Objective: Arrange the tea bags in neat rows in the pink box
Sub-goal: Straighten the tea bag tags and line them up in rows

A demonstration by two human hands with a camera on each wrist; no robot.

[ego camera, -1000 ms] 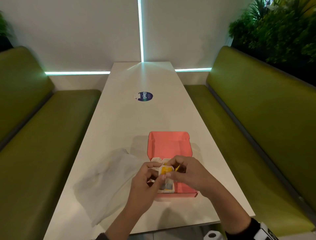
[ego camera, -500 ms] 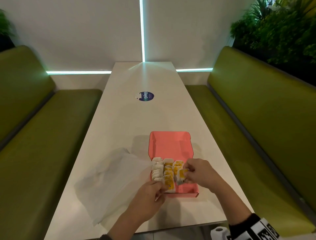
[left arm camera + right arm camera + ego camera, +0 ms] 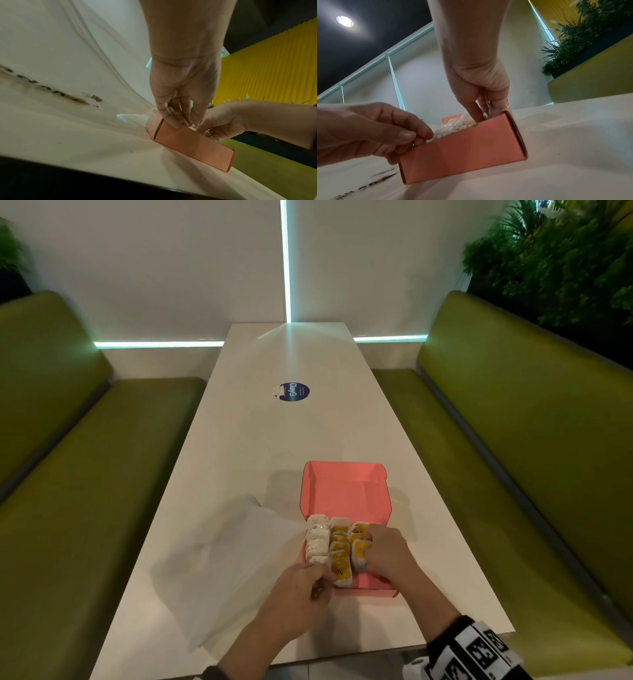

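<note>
A pink box (image 3: 462, 152) is seen standing on a white table (image 3: 573, 155), with white and yellow tea bags (image 3: 453, 125) showing above its near wall. The right hand (image 3: 477, 86) is reached down into it; the left hand (image 3: 368, 132) is curled at its near corner.

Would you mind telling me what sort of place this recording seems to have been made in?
Probably a booth in a cafe or restaurant: a long white table runs between two green padded benches, a round branded sticker sits on the tabletop, and leafy plants rise behind the right-hand bench.
</note>
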